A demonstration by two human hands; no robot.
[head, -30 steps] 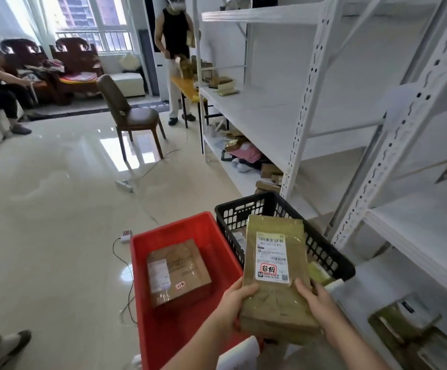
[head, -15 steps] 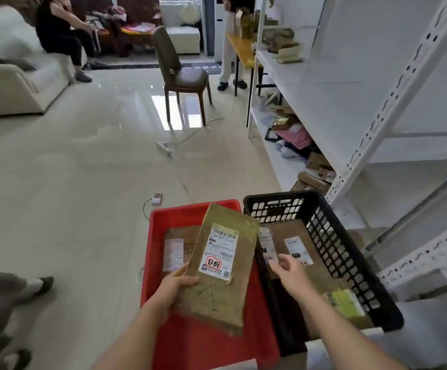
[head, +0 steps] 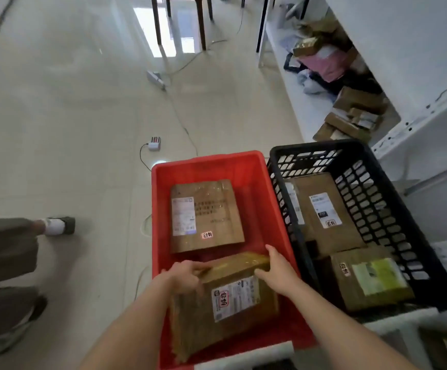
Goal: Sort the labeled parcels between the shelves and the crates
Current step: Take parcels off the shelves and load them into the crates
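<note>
A brown labeled parcel (head: 225,303) lies in the near half of the red crate (head: 209,164). My left hand (head: 185,276) grips its far left corner, fingers curled over the top. My right hand (head: 275,271) holds its far right edge, thumb on the top face. A second brown parcel (head: 206,214) lies flat at the far end of the red crate. The black slotted crate (head: 377,198) stands right beside it and holds a brown parcel (head: 321,212) and a smaller one with a green label (head: 371,279).
White metal shelves (head: 417,121) run along the right, with several brown parcels (head: 350,116) and a pink bag (head: 326,62) on the bottom level. Cables, a power strip (head: 156,79) and a small white device (head: 154,143) lie on the floor. Another person's legs (head: 9,263) stand at left. Chair legs (head: 179,22) are beyond.
The parcel has gone from held upright over the crates down into the red crate's near half. My right hand came back onto it. The view tilted down.
</note>
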